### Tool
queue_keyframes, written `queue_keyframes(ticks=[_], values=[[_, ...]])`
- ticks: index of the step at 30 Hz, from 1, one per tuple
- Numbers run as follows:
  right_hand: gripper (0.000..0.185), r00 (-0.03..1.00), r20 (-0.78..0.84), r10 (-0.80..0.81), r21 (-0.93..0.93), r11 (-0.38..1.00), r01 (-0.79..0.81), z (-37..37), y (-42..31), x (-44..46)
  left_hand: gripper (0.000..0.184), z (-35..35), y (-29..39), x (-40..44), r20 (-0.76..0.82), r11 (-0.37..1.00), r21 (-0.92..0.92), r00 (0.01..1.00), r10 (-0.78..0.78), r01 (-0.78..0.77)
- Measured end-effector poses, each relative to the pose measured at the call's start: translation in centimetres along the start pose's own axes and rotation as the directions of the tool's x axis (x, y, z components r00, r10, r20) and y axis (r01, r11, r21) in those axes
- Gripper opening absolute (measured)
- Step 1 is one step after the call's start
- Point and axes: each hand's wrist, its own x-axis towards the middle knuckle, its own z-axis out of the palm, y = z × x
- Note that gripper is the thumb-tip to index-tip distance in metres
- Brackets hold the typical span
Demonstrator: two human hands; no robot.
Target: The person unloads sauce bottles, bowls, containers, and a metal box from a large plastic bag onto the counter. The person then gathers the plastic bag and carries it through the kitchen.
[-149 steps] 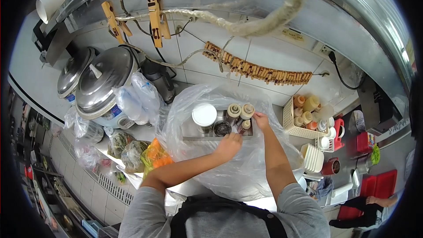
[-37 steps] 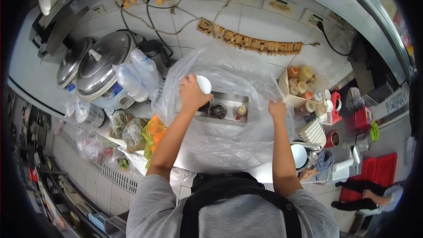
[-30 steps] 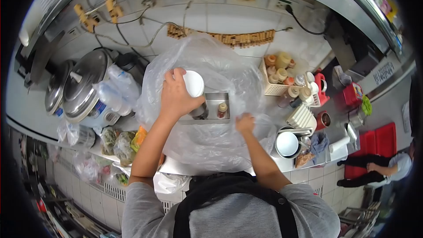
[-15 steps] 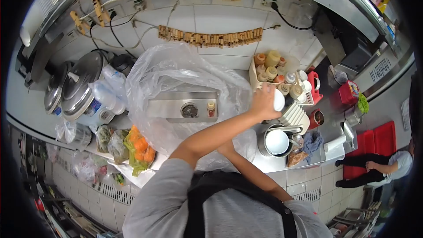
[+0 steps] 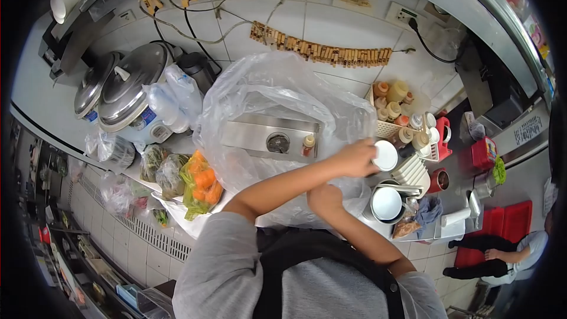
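My left hand point(image 5: 358, 158) reaches across to the right, over my right forearm, with its fingers closed round a white-lidded jar point(image 5: 386, 156). Just below my left forearm, my right hand point(image 5: 325, 199) is closed against the lower right part of a large clear plastic bag point(image 5: 236, 91); whatever its fingers hold is hidden. Inside the opened bag lies a steel tray point(image 5: 245, 134). A round dark container point(image 5: 277, 142) and a small bottle with a pale cap point(image 5: 308, 145) stand in the tray's right part.
Lidded cookers point(image 5: 133, 85), bagged greens point(image 5: 172, 174) and a bag of orange pieces point(image 5: 202, 184) are on the left. To the right are a bottle basket point(image 5: 387, 129), stacked white trays point(image 5: 411, 174), a pot with a white bowl point(image 5: 386, 203) and another person point(image 5: 508, 254) beyond.
My left hand has carried the white-lidded jar from the tray's left part across to the right, out of the bag. The two larger bottles have left the tray. My right hand has moved down and closer to me.
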Motion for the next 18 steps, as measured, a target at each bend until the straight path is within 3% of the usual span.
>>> queue_keyframes(ticks=[1,2,3,4,5,7,9,10,12,18], values=[[0.032,0.991,0.128,0.044,0.066,0.996,-0.053,-1.8,-0.3,1.0,0.028,-3.6,-0.2,-1.9,0.114,0.994,0.022,0.988,-0.108,0.106],[0.030,0.990,-0.141,-0.005,0.098,0.995,0.019,-1.6,0.1,2.0,0.019,-4.1,-3.7,-3.6,0.074,0.951,0.151,0.957,-0.282,0.269],[0.026,0.988,-0.151,-0.012,0.203,0.978,0.043,-1.7,0.5,3.6,0.017,-6.1,-6.1,-5.8,0.066,0.905,0.244,0.925,-0.373,0.348],[0.022,0.987,-0.161,-0.017,0.306,0.950,0.066,-1.8,0.8,5.7,0.016,-7.6,-8.7,-6.9,0.096,0.771,0.349,0.799,-0.594,0.532],[0.019,0.986,-0.164,-0.013,0.373,0.925,0.074,-1.9,0.7,7.7,0.014,-7.5,-12.5,-8.8,-0.101,0.690,0.426,0.789,-0.606,0.585],[0.017,0.982,-0.183,-0.056,0.487,0.862,0.140,-0.7,0.2,11.5,0.013,-8.2,-16.8,-11.6,-0.368,0.674,0.301,0.734,-0.570,0.674],[0.018,0.973,-0.201,-0.110,0.535,0.820,0.203,1.2,-0.7,14.7,0.012,-8.8,-17.6,-13.1,-0.416,0.664,0.218,0.683,-0.600,0.716],[0.019,0.980,-0.125,-0.154,0.493,0.847,0.196,2.2,-1.3,15.9,0.012,-8.9,-17.9,-13.8,-0.451,0.653,0.137,0.634,-0.629,0.745],[0.021,0.976,-0.014,-0.218,0.432,0.879,0.202,3.8,-2.1,17.6,0.011,-8.8,-18.4,-14.7,-0.450,0.656,0.081,0.614,-0.648,0.751],[0.020,0.975,0.097,-0.200,0.252,0.953,0.170,6.7,-2.9,19.3,0.014,-8.2,-19.2,-16.9,-0.420,0.676,-0.090,0.588,-0.691,0.731]])
